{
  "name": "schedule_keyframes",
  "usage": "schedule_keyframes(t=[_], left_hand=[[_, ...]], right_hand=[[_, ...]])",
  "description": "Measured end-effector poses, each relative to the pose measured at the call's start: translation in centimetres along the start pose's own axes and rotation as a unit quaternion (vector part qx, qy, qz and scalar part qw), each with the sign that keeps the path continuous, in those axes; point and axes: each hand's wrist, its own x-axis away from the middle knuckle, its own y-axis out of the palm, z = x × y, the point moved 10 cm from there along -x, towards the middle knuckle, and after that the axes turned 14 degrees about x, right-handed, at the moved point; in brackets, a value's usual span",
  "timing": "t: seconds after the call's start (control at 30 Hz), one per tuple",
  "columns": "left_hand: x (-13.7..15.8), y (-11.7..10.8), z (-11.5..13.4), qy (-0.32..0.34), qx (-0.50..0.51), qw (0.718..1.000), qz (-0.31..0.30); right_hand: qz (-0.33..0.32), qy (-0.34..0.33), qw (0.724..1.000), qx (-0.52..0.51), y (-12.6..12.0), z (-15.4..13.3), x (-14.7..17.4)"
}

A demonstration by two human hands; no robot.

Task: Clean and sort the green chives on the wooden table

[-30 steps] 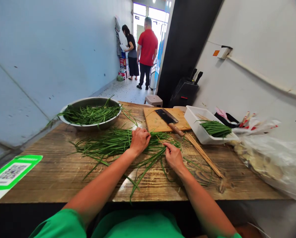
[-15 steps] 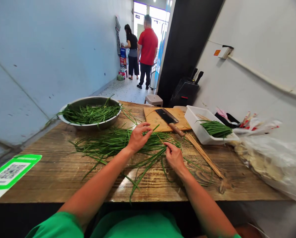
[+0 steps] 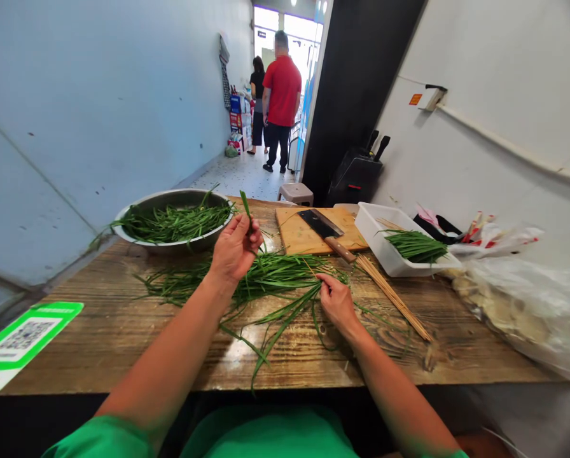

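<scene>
My left hand (image 3: 235,249) is raised near the metal basin, fingers closed around garlic chives (image 3: 245,205) whose green ends poke up above the thumb. On the tabletop, my right hand (image 3: 336,302) pinches a thin bamboo skewer (image 3: 310,267); several chive stems gather at its fingertips, their leaves trailing toward the front edge. Whether the stems are pierced by the skewer I cannot tell. Between and behind both hands spreads a loose pile of garlic chives (image 3: 278,275). Beside the right hand lies a bundle of bamboo skewers (image 3: 394,299).
A metal basin (image 3: 170,245) of chives stands at the left. Behind the pile, a cleaver (image 3: 320,224) rests on a cutting board (image 3: 289,234). A white plastic bin (image 3: 383,251) holds cut chives; plastic bags (image 3: 518,318) sit farther right. Two people stand in the background.
My left hand has moved left and up from the pile toward the basin, with chives in it. My right hand stays nearly still. One background person has shifted behind the one in red.
</scene>
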Motion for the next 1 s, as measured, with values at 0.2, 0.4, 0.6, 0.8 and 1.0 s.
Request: schedule_keyframes(t=[0.2,0.4,0.6,0.8,1.0], left_hand=[[-0.9,1.3,2.4,0.055,-0.321,0.944,-0.058],[-0.4,-0.1,-3.5,0.034,-0.655,0.722,-0.222],[1.3,-1.4,-8.9,-0.039,-0.774,0.562,-0.288],[1.1,-2.0,-11.3,-0.137,-0.781,0.516,-0.324],[0.7,-0.9,-9.2,-0.24,-0.569,0.715,-0.328]], right_hand=[[-0.006,0.004,1.0,0.003,0.0,0.1,0.0],[0.017,0.014,1.0,-0.014,-0.4,0.5,-0.1],[0.051,-0.011,0.997,-0.055,-2.2,-0.9,0.1],[0.068,-0.053,0.992,-0.097,-3.9,-2.3,0.4],[0.095,0.005,0.99,-0.102,-4.6,-0.4,0.2]])
